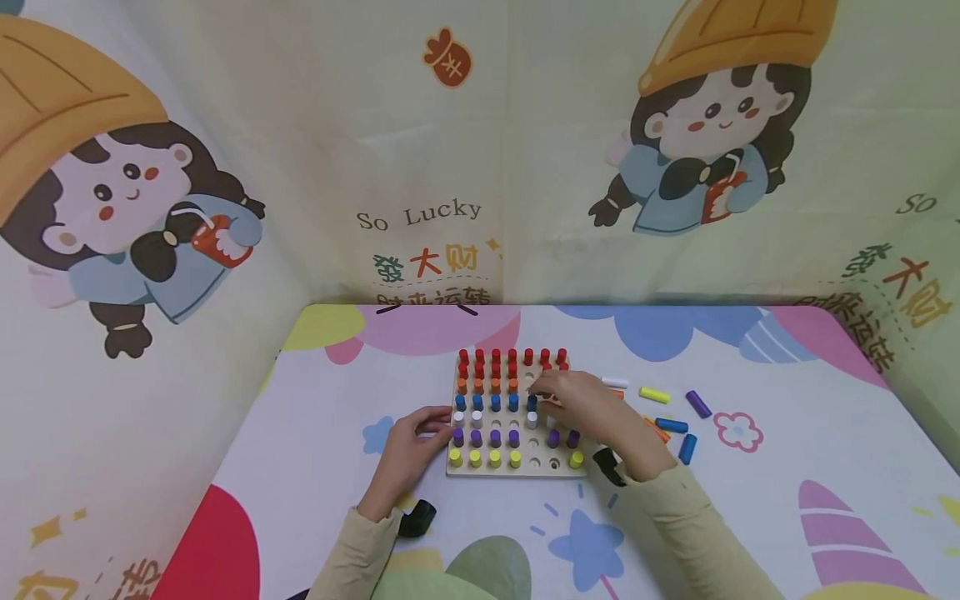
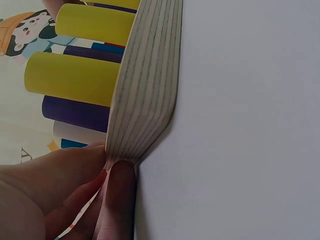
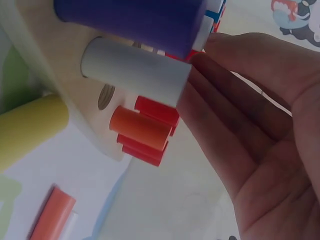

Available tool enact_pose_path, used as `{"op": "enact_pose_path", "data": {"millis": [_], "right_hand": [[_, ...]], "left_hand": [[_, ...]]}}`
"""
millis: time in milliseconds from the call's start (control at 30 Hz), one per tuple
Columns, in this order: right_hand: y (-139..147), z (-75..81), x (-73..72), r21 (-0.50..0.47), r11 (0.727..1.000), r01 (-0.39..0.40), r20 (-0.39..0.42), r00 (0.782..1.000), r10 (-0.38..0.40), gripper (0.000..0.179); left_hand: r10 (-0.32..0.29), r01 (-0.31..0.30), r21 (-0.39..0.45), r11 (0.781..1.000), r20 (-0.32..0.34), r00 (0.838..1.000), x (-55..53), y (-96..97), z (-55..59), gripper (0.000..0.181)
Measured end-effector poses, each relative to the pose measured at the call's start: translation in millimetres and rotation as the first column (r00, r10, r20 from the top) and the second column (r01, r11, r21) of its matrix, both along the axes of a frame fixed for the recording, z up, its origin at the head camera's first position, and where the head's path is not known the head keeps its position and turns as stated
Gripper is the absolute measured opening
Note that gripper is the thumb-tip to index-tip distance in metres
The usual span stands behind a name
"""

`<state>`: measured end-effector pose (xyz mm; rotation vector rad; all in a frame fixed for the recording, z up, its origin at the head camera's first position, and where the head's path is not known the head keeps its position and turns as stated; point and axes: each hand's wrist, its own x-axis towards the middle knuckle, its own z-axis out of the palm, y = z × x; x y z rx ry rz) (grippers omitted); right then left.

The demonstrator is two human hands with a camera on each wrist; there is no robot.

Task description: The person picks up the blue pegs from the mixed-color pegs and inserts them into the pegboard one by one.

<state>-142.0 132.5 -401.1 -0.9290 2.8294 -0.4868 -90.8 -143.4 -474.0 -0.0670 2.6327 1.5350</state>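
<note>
A wooden pegboard (image 1: pixel 517 476) bears rows of red, orange, blue, white, purple and yellow pegs, with several bare holes toward its right side. My left hand (image 1: pixel 411 446) grips the board's left edge; in the left wrist view the thumb (image 2: pixel 65 165) and a finger meet at its corner. Over the board's right half, my right hand (image 1: pixel 585 406) curls its fingertips and thumb at a blue peg (image 1: pixel 532 404), which stands level with its row. In the right wrist view a purple peg (image 3: pixel 135 22) and a white peg (image 3: pixel 135 70) hide those fingertips.
Loose pegs lie right of the board: a yellow peg (image 1: pixel 655 395), a purple peg (image 1: pixel 698 404), two blue ones, a white peg (image 1: pixel 615 382) and orange ones. Black devices (image 1: pixel 417 519) sit at both wrists. Printed cloth walls (image 1: pixel 555 167) rise behind and beside the table.
</note>
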Motion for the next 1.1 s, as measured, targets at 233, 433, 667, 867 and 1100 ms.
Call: {"op": "enact_pose_path", "data": {"millis": [233,433,667,867,1100], "right_hand": [[10.4,1.6,6.3,-0.009,1.0,-0.007,-0.033,0.999,0.007,0.021],[18.8,3.6,9.7,-0.028,1.0,0.004,-0.039,0.999,-0.005,0.023],[30.4,5.3,10.6,-0.028,0.999,0.018,-0.075,0.997,-0.02,0.022],[45.2,7.6,10.0,-0.052,0.998,0.022,-0.08,0.996,-0.026,0.022],[61.3,6.9,11.8,-0.047,0.998,0.031,-0.093,0.995,-0.036,0.018]], "left_hand": [[-0.005,0.005,0.014,1.0,-0.002,1.0,0.3,-0.3,2.7,0.033],[-0.005,0.005,0.018,1.0,-0.003,1.0,0.5,-0.3,3.2,0.033],[-0.001,0.001,0.008,1.0,0.001,1.0,0.5,-1.1,2.8,0.033],[0.003,-0.003,0.008,1.0,-0.003,1.0,0.6,-1.3,2.4,0.033],[-0.002,0.002,0.008,1.0,-0.001,1.0,-0.5,-1.3,-0.4,0.033]]}}
